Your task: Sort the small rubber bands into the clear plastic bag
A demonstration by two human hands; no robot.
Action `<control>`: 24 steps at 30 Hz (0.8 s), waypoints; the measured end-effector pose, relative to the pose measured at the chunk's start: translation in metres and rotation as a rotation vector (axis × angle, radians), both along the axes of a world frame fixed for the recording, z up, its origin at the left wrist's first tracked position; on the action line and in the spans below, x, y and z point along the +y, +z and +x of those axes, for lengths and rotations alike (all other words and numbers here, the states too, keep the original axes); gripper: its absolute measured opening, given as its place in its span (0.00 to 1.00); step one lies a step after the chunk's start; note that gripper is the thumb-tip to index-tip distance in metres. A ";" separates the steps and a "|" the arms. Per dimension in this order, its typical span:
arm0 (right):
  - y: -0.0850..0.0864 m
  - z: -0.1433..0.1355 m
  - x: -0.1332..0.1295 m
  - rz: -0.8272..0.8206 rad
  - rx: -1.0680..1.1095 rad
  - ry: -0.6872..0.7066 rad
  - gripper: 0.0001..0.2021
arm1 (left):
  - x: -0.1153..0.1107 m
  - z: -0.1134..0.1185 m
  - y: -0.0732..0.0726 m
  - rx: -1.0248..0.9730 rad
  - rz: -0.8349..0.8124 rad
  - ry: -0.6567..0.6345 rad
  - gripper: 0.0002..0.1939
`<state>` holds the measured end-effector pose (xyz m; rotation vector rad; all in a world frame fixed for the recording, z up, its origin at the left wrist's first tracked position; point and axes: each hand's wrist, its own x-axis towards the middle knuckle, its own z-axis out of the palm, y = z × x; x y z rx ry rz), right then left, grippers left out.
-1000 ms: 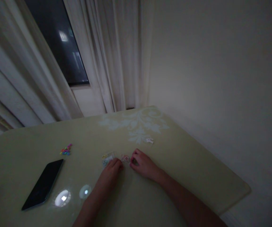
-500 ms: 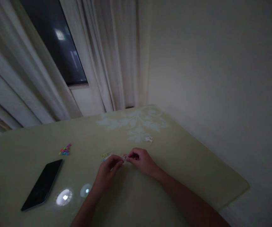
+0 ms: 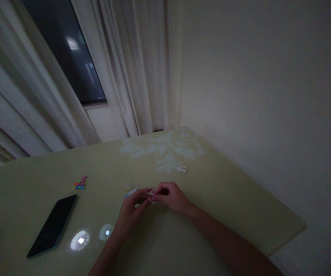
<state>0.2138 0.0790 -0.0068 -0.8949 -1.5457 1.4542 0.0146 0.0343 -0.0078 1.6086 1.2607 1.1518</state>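
Observation:
Just over the table, my left hand point(image 3: 132, 209) and my right hand point(image 3: 171, 197) meet fingertip to fingertip. Between them is a small pale ring-like piece point(image 3: 153, 192), too small to name surely, pinched by both hands. My fingers hide part of it. Right behind my left hand lies a small clear plastic bag point(image 3: 131, 188) with something yellow and looped in it. A small white item point(image 3: 181, 169) rests on the table beyond my right hand.
A pile of small colourful pieces point(image 3: 80, 183) lies to the left on the pale green table point(image 3: 104, 163). A black phone or tablet point(image 3: 53, 226) lies nearer me. Curtains point(image 3: 142, 69) hang behind the far edge, and a wall point(image 3: 254, 96) runs along the right.
The fingers of my left hand have spread a little around the pale piece, and more of the clear bag shows. My right hand has shifted slightly; both keep their pinch.

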 end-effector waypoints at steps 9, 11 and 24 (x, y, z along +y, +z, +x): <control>-0.005 -0.003 0.001 0.022 0.006 0.006 0.20 | 0.000 0.003 0.001 0.065 0.066 0.026 0.14; -0.006 -0.003 0.000 0.036 0.007 0.002 0.20 | -0.001 0.004 0.002 0.071 0.060 0.009 0.16; -0.004 0.005 0.002 0.380 -0.264 -0.130 0.11 | 0.000 -0.002 0.002 0.083 0.151 0.141 0.12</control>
